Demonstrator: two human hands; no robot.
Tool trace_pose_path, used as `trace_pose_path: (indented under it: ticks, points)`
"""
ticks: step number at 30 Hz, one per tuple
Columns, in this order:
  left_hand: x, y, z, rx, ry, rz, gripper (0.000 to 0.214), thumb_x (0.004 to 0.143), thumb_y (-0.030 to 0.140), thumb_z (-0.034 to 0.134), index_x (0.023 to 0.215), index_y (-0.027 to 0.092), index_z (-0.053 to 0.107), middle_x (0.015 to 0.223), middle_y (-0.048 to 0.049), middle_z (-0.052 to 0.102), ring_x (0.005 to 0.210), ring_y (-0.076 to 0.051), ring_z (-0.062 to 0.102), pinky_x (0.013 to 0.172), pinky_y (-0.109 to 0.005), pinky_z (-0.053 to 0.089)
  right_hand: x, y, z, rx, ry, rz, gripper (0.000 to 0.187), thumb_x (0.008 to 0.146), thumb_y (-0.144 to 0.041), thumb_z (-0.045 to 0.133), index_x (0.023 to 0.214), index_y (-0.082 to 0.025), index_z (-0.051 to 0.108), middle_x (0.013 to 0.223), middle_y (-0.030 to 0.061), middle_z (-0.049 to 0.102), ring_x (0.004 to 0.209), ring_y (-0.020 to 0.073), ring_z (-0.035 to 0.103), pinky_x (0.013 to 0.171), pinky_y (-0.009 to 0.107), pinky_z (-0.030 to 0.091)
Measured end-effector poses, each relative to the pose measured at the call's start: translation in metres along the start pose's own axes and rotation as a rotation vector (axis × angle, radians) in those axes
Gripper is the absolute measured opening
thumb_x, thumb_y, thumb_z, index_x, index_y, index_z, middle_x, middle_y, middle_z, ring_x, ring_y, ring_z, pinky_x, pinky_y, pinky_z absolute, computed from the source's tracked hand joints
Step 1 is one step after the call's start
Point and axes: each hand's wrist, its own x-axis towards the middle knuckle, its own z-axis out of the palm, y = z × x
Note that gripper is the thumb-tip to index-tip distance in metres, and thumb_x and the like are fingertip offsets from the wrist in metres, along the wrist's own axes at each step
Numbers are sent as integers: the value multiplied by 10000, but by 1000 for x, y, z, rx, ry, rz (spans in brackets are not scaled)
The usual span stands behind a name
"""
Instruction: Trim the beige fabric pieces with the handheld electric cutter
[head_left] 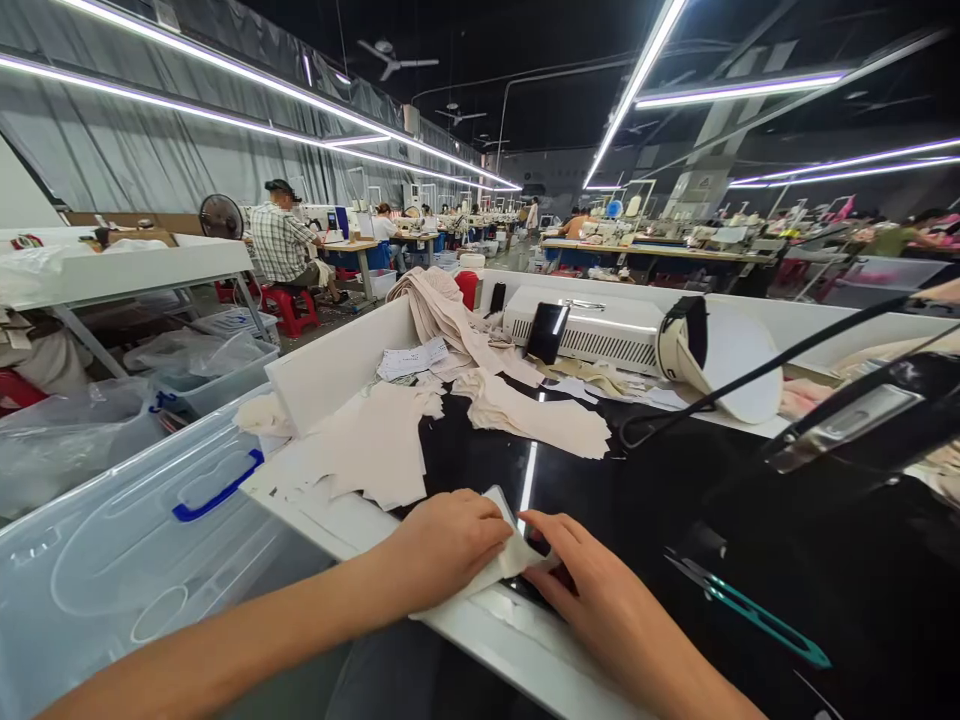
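A small cream fabric piece (517,556) lies at the near edge of the black tabletop (637,520), partly covered by my hands. My left hand (454,545) is closed over its left side, fingers curled down on the cloth. At its right edge my right hand (592,575) pinches the cloth between thumb and fingers. Just beyond my left hand sits a stack of cut cream pieces (375,440). Farther back lies another stack of cream cut pieces (532,412). Teal-handled thread snips (757,605) rest to the right of my right hand.
A white slotted machine housing (600,325) stands at the back, with a dark phone-like slab (548,333) leaning on it. Long beige strips (442,310) drape nearby. A black machine part (862,420) juts in from the right. A lidded plastic bin (135,570) stands left.
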Motion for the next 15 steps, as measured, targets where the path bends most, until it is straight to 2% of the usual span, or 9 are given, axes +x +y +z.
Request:
trace_pose_path:
  ticks: [3,5,10,15]
  points:
    - [2,0,14,31,22,-12,120,1159,173,673,1150,181,792,1149,-70,818,1089,-257,780,969,-377,626,-1,1,2,11,0,19,508,1074,-277,530,1545,-261,721,1334,123,819,1118,306,822,1029,495,677]
    - [0,-1,18,32,45,-17,120,1159,176,676,1166,192,795,1165,-70,818,1096,-252,780,985,-377,633,-3,3,4,42,-11,30,511,1071,-308,529,1535,-266,737,1297,112,836,1077,291,819,1048,472,667]
    - [-4,-4,18,1,78,-14,116,1152,189,695,1194,205,802,1268,-66,833,1172,-258,790,1017,-378,639,-14,11,4,97,-19,68,455,1037,-371,601,1433,-279,804,974,39,816,807,228,753,864,354,661]
    - [-2,-7,22,-8,137,21,88,1147,228,723,1179,193,797,1273,-72,836,1178,-256,795,1038,-380,644,-39,27,-17,174,-63,48,329,1063,-420,657,1309,-340,861,976,23,832,806,214,770,733,267,637]
